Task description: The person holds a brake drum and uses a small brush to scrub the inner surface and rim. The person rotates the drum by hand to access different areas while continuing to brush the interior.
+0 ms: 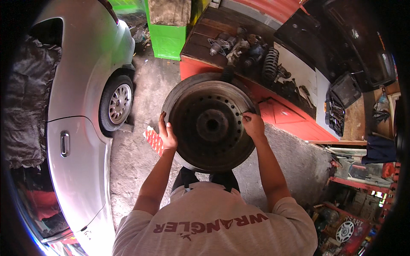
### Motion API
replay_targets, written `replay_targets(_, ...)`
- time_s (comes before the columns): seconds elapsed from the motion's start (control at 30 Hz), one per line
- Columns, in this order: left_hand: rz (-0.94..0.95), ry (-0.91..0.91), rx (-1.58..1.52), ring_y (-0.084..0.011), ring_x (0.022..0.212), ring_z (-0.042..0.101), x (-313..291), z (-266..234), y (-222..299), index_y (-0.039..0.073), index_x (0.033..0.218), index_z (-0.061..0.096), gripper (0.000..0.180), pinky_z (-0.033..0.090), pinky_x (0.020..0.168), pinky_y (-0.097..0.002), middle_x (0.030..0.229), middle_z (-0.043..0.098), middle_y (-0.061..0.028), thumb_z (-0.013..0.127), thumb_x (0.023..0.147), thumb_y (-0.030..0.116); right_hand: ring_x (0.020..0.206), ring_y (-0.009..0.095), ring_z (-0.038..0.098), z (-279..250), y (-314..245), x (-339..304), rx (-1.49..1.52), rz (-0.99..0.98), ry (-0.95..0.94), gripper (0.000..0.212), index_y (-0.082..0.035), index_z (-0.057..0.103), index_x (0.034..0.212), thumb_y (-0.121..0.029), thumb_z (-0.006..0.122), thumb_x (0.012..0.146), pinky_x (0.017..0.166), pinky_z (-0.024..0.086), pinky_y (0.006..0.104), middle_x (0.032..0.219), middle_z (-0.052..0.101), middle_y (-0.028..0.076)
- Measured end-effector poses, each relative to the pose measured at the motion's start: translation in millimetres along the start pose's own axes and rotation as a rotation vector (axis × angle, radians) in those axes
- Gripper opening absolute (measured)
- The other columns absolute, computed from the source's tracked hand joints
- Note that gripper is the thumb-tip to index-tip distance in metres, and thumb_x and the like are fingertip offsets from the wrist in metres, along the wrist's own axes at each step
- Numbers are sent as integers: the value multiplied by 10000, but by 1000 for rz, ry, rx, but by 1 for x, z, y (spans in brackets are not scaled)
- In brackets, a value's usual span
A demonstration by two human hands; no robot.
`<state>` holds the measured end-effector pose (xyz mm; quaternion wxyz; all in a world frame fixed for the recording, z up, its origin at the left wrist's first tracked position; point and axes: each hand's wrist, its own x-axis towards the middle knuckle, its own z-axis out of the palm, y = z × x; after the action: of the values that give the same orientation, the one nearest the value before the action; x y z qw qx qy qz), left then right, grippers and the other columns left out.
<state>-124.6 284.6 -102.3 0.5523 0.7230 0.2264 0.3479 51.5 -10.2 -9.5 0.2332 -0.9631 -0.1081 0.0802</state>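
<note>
A dark, worn steel wheel (192,100) with a ring of round holes and a central hub hole faces up in front of me. My left hand (168,136) lies along the wheel's left edge, fingers stretched and thumb apart. Over the right inner edge, my right hand (253,125) is closed, its fingertips pinched together near the ring of holes. Whatever that pinch holds, if anything, is too small to make out. A red and white patterned piece of packaging (153,140) shows just beyond my left hand. What supports the wheel is hidden beneath it.
A silver car (81,102) stands close on the left. Ahead and right runs a red workbench (277,112) bearing a coil spring (270,64), greasy metal parts and an open tool case (335,115). A green box-like stand (167,40) is at the back; cluttered shelving fills the lower right.
</note>
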Motion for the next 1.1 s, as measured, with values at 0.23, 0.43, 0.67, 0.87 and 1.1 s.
replay_targets(0.23,3,-13,-10,-341,1366,393,1,3,-1,-57,1399,401,499,261,1150,-421,1421,456,-215,411,1019,265,902,327,696,-4,22,12,281,-131,23,226,-81,743,1001,-225,718,829,779,541,378,963,718,163)
replay_targets(0.43,4,6,-32,-338,1372,386,-2,1,-2,-57,1397,403,490,259,1152,-420,1425,451,-214,420,1016,251,805,242,718,-30,17,21,-101,-29,-126,211,-2,714,981,-161,728,842,724,534,345,884,735,157)
replay_targets(0.67,-5,-18,-29,-332,1372,385,2,3,1,-56,1396,404,490,254,1153,-415,1421,454,-212,434,1012,246,789,229,716,-15,34,15,250,-125,-59,191,3,700,985,-117,721,837,705,533,339,867,737,148)
replay_targets(0.87,17,-12,-51,-333,1370,385,2,2,-2,-49,1401,398,496,251,1153,-419,1422,450,-211,440,1015,261,829,289,704,-26,21,-6,20,-96,-67,203,-45,716,974,-179,728,821,740,542,378,896,727,146)
replay_targets(1.1,16,-41,-41,-328,1374,382,2,2,-3,-46,1401,394,491,249,1155,-422,1424,447,-211,438,1019,260,827,359,681,-27,26,-18,239,-75,60,229,-70,724,923,-265,737,805,739,538,442,885,714,162)
